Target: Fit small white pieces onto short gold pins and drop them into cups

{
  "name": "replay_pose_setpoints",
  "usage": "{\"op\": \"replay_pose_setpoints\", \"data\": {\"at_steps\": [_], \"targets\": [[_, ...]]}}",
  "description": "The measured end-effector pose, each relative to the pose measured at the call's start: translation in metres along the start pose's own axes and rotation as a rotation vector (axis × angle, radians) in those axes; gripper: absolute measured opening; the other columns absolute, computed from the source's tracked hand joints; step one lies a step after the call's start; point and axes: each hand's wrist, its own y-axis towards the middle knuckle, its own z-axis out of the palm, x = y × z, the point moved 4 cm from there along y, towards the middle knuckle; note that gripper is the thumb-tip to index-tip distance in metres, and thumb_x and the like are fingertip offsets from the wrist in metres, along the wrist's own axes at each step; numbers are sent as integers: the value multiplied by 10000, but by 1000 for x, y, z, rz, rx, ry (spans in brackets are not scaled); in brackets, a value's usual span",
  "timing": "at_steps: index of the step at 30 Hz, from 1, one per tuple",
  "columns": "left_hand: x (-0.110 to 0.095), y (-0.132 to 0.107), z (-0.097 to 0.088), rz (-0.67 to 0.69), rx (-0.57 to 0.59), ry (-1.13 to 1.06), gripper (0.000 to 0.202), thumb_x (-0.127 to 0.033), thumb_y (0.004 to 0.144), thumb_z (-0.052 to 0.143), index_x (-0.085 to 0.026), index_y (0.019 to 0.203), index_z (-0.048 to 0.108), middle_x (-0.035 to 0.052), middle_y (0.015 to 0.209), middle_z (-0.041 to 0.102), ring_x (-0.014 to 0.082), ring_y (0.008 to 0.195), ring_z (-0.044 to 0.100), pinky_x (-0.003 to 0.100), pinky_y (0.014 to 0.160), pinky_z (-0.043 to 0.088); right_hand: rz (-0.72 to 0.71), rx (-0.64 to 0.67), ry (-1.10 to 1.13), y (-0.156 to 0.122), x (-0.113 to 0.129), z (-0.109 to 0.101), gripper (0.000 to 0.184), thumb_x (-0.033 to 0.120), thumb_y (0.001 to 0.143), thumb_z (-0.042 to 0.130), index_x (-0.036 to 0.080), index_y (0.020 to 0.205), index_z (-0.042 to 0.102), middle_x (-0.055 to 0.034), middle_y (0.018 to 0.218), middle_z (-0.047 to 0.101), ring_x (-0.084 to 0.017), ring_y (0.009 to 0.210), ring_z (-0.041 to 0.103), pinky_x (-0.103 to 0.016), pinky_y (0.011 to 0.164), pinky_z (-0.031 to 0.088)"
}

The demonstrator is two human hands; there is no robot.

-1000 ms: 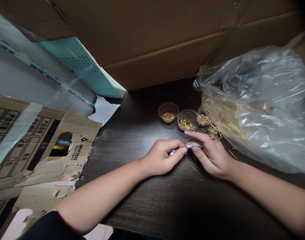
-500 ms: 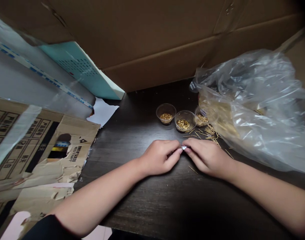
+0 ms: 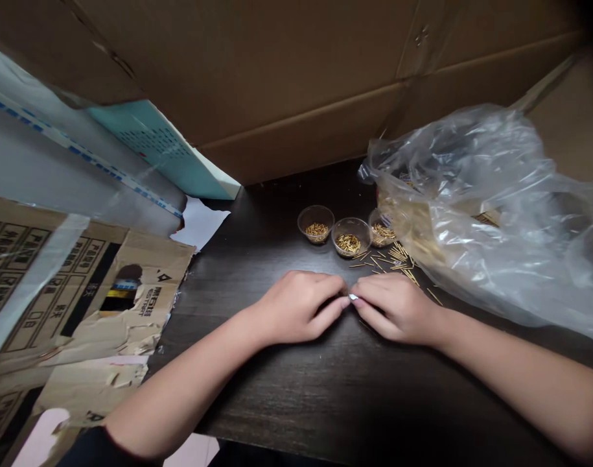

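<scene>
My left hand and my right hand rest on the dark table, fingertips meeting in a pinch. Between them a small white piece just shows; most of it is hidden by the fingers. Just beyond the hands stand three small clear cups holding gold-coloured metal pins. Loose gold pins lie scattered on the table next to the right-hand cup, close to my right hand.
A large crumpled clear plastic bag fills the right side. Cardboard walls close off the back. Torn printed cardboard, a teal sheet and plastic film lie at the left.
The hands have drawn together; the white piece that showed between the fingers is now almost fully covered. The view has shifted slightly, so everything sits lower and further left.
</scene>
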Motion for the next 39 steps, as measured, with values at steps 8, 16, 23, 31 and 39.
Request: {"op": "replay_pose_setpoints", "data": {"at_steps": [8,16,23,31,39], "targets": [[-9,54,-52,-106,-67,429,219,-265,969,493,-189,954,698,61,811,719,193,708,670,269,589,393,-11,-80,-3,1,0,-2,161,186,993,470,166,893,595,-6,699,586,-133,618,507,-263,629,410],[-3,134,-38,-296,328,604,89,-36,683,731,-122,665,738,145,696,687,321,775,690,357,701,466,-48,-87,-49,2,3,-4,183,200,1001,450,172,909,606,-4,697,607,-133,608,521,-266,616,412],[-1,134,-33,-214,239,586,133,-17,710,698,-128,646,733,125,677,673,271,715,668,325,670,427,-46,-139,-20,2,2,-6,166,189,989,473,157,923,622,-11,709,627,-130,611,546,-265,609,430],[0,109,-59,-47,-26,285,43,-237,811,727,-206,817,757,8,705,661,134,621,552,258,596,292,52,-367,33,0,0,-19,125,161,979,521,163,1001,644,-49,815,715,-144,701,666,-272,651,536],[7,30,-10,-416,-499,-881,307,-449,807,775,-149,821,709,-59,557,472,60,511,369,208,500,277,73,-584,-1,-4,6,-31,180,119,919,640,189,1073,699,-46,861,793,-156,721,756,-260,697,624]]}}
